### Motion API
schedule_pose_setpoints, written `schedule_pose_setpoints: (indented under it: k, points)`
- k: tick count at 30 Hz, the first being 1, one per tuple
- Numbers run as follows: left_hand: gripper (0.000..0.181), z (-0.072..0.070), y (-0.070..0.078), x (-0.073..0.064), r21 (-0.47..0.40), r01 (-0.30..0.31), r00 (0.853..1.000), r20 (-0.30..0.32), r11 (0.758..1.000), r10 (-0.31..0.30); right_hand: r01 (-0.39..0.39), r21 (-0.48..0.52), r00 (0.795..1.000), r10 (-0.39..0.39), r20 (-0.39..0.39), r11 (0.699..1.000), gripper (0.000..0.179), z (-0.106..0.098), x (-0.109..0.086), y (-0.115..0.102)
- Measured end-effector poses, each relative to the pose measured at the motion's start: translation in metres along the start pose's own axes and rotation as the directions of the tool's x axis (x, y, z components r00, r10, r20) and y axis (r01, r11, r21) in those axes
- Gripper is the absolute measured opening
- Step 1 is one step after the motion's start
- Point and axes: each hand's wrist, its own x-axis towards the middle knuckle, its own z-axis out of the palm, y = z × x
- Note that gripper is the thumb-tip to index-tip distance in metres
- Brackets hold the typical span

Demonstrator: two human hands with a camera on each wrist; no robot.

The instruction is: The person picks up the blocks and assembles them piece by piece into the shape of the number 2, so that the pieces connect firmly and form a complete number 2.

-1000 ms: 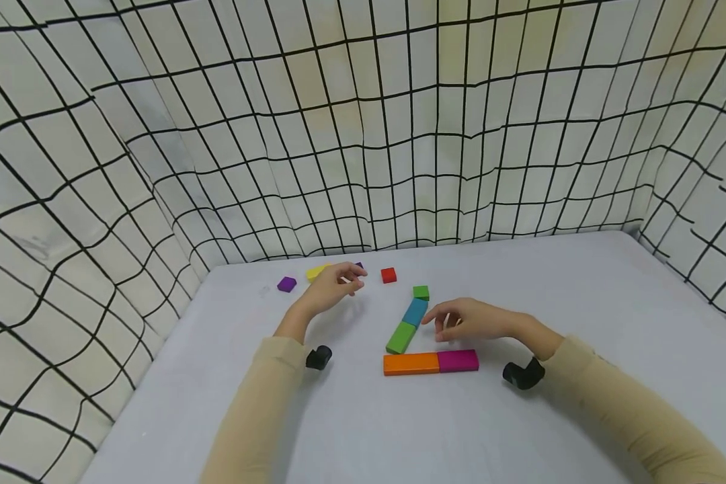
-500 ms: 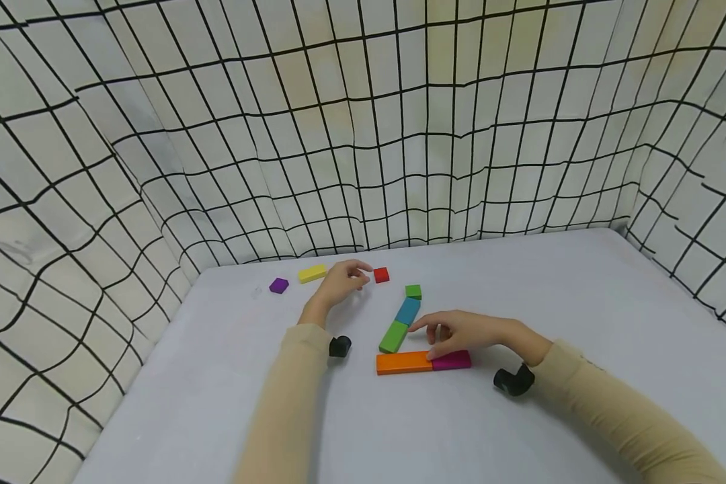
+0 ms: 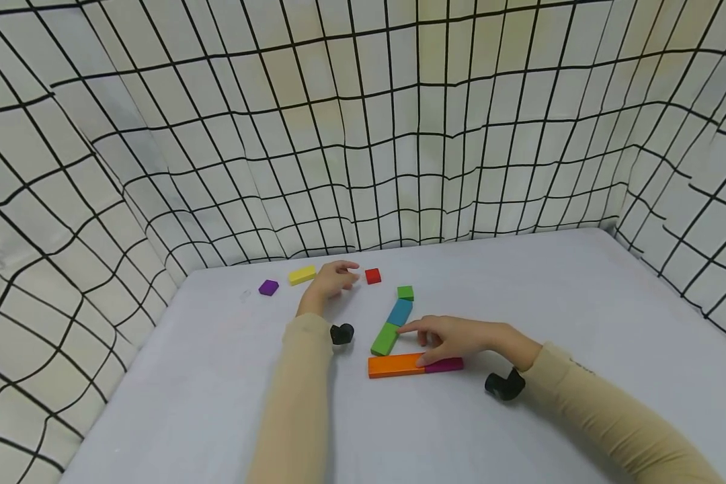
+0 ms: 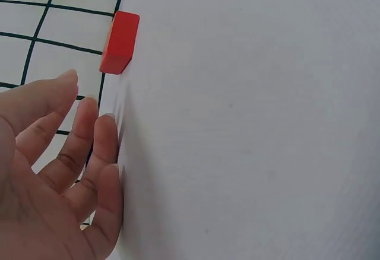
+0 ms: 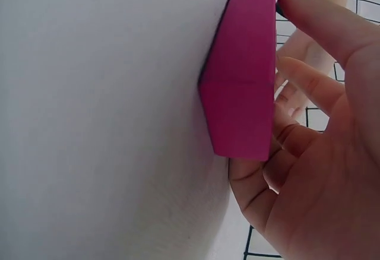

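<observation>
My left hand [image 3: 331, 281] is over the back of the table with fingers loosely bent and nothing in them. A red block [image 4: 120, 43] stands just beyond its fingertips, apart from them. My right hand [image 3: 456, 336] reaches over a row made of an orange block [image 3: 396, 366] and a magenta block [image 5: 240, 88]. Its thumb rests near the joint between these two. The extended index finger reaches the green block [image 3: 384, 340], which lies end to end with a blue block [image 3: 400, 312]. A small green block [image 3: 405, 293] sits at the blue one's far end.
A yellow block [image 3: 302, 275] and a purple block [image 3: 269, 288] lie at the back left of the white table [image 3: 550, 296]. A black grid net [image 3: 423, 154] hangs round the back and sides. Each wrist carries a black camera [image 3: 505, 385].
My right hand has come down so that its thumb meets the orange and magenta row. The left hand has shifted right, off the yellow block, then slightly back from the red one.
</observation>
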Motion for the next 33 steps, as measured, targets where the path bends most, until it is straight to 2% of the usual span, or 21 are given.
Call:
schedule_pose_setpoints:
  k: [3, 10, 15, 22, 33]
  points:
    - [0.039, -0.001, 0.0, 0.002, -0.002, 0.006, 1.0, 0.001, 1.0, -0.006, -0.006, -0.012, 1.0, 0.006, 0.001, 1.0, 0.061, 0.001, 0.0, -0.001]
    - [0.04, 0.007, 0.003, 0.005, 0.08, -0.036, 0.999, 0.012, 0.996, 0.035, -0.018, -0.014, 1.0, 0.018, 0.001, 1.0, 0.062, 0.001, 0.0, -0.002]
    - [0.044, 0.014, 0.008, 0.008, 0.143, -0.022, 1.0, 0.016, 0.989, 0.02, -0.014, -0.018, 1.0, 0.014, 0.007, 1.0, 0.063, 0.001, 0.0, -0.003]
    - [0.044, 0.019, 0.017, 0.007, 0.202, 0.018, 1.0, -0.017, 0.979, -0.015, -0.019, -0.034, 1.0, 0.019, 0.01, 0.999, 0.066, 0.0, 0.001, -0.005]
    - [0.037, 0.021, 0.023, 0.005, 0.267, 0.006, 0.999, -0.035, 0.964, 0.004, -0.028, -0.055, 1.0, 0.029, 0.009, 0.998, 0.068, 0.001, 0.001, -0.006]
